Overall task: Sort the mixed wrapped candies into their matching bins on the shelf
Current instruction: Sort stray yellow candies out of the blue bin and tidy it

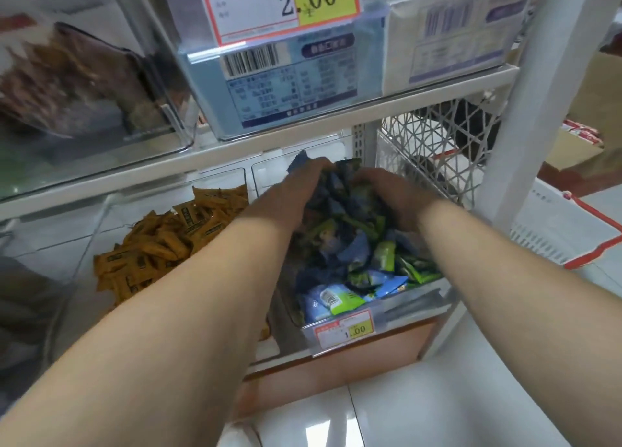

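Observation:
Both my hands reach deep into a clear bin (414,303) on the lower shelf, filled with blue and green wrapped candies (363,261). My left hand (296,190) cups the left side of a heap of these candies, its fingers curled round them. On the right side of the same heap, my right hand (390,194) grips candies too. A neighbouring clear bin (101,217) to the left holds orange wrapped candies (168,241). Fingertips of both hands are hidden among the wrappers.
A price tag reading 1.00 (346,330) hangs on the bin's front. The upper shelf carries a clear bin of brown snacks (77,83), a blue box with a 2.00 tag (286,5) and a white box (454,39). A white lattice basket (437,150) and shelf post (525,93) stand right.

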The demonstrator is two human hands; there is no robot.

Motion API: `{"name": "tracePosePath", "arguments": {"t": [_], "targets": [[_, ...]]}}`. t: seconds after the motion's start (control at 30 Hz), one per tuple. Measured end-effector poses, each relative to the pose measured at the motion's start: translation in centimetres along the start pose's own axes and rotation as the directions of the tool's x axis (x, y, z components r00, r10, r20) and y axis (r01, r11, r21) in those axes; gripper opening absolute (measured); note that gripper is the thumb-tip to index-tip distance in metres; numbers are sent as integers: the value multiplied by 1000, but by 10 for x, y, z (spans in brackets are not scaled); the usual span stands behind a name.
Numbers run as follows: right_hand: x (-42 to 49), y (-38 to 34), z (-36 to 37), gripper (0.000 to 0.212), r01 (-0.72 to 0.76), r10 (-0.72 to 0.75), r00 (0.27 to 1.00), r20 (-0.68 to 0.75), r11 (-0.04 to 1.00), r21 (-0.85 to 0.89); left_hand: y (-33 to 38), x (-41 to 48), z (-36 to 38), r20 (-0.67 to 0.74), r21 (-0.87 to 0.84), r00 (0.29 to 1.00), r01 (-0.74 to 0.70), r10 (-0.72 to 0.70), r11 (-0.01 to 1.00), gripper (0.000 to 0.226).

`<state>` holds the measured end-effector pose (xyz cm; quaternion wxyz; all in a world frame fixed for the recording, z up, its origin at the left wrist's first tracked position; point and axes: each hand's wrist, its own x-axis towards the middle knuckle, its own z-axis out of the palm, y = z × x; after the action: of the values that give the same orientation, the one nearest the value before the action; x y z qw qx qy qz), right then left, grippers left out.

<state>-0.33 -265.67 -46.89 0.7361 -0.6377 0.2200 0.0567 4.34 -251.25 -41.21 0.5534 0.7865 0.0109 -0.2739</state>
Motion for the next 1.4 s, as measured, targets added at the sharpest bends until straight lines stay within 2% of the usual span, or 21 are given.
{"name": "tracePosePath", "arguments": {"t": [0.07, 0.13, 0.2, 0.23, 0.27, 0.33, 0.37, 0.4, 0.43, 0.5, 0.57, 0.63, 0.73, 0.87, 0.93, 1.07, 1.13, 1.17, 1.23, 1.3, 1.4], "targets": [[4, -7, -2, 31, 30, -30, 999, 27, 999, 22, 4, -4, -12, 57, 19, 998, -8, 7, 1000, 42], [4, -15, -5, 30, 49, -49, 998, 34, 999, -19, 3, -3, -23, 116, 56, 993, -25, 18, 998, 37], [1, -24, -9, 44, 101, -100, 995, 18, 977, -186, 5, -4, -26, 140, 133, 989, -75, 56, 988, 30], [-2, -26, -12, 52, 140, -151, 989, -9, 937, -321, 8, -5, -28, 137, 234, 983, -149, 119, 961, 26], [-6, -28, -13, 59, 160, -209, 976, -55, 873, -461, 9, -8, -29, 146, 370, 968, -243, 203, 897, 25], [-20, -26, -6, 63, 175, -341, 933, -112, 705, -687, 5, -16, -39, 166, 620, 910, -395, 379, 678, 30], [-28, -22, 2, 59, 215, -425, 902, -75, 594, -776, 1, -21, -49, 166, 669, 884, -426, 436, 609, 29], [-36, -17, 13, 58, 298, -494, 869, 34, 466, -833, -7, -30, -60, 139, 665, 863, -445, 485, 601, 26], [-42, -10, 26, 60, 405, -496, 846, 196, 360, -840, -17, -39, -72, 81, 641, 845, -450, 528, 622, 23], [-43, 9, 47, 69, 520, -250, 850, 464, 255, -815, -43, -54, -94, -24, 715, 788, -416, 615, 561, 25], [-32, 30, 55, 74, 478, 10, 878, 478, 10, -878, -71, -69, -114, -45, 838, 765, -322, 643, 441, 36], [-18, 36, 50, 69, 422, 14, 904, 427, -176, -889, -98, -80, -133, -16, 891, 801, -260, 599, 372, 53], [-1, 25, 31, 56, 348, -115, 912, 393, -286, -893, -123, -85, -157, 52, 908, 835, -269, 548, 323, 74], [6, 12, 26, 45, 307, -183, 906, 381, -335, -891, -123, -79, -169, 33, 883, 797, -306, 604, 355, 66], [-1, 6, 29, 40, 297, -265, 890, 370, -280, -913, -123, -75, -172, 24, 875, 793, -311, 608, 371, 64], [-29, -10, 36, 24, 370, -468, 834, 293, 80, -926, -122, -71, -179, 10, 862, 827, -292, 562, 414, 70], [-49, -17, 57, 23, 423, -562, 797, 221, 258, -869, -120, -73, -188, -39, 835, 833, -276, 552, 475, 69], [-59, -20, 75, 23, 468, -605, 768, 211, 306, -829, -121, -74, -194, -61, 838, 818, -269, 572, 474, 66], [-76, -24, 116, 28, 569, -654, 697, 295, 254, -782, -123, -76, -206, -99, 848, 788, -252, 608, 465, 55], [-82, -26, 157, 42, 616, -584, 681, 443, 130, -777, -127, -81, -216, -127, 820, 797, -251, 590, 515, 50], [-73, -21, 209, 68, 550, -252, 805, 537, -22, -835, -133, -93, -228, -122, 835, 821, -218, 557, 505, 56]]}}
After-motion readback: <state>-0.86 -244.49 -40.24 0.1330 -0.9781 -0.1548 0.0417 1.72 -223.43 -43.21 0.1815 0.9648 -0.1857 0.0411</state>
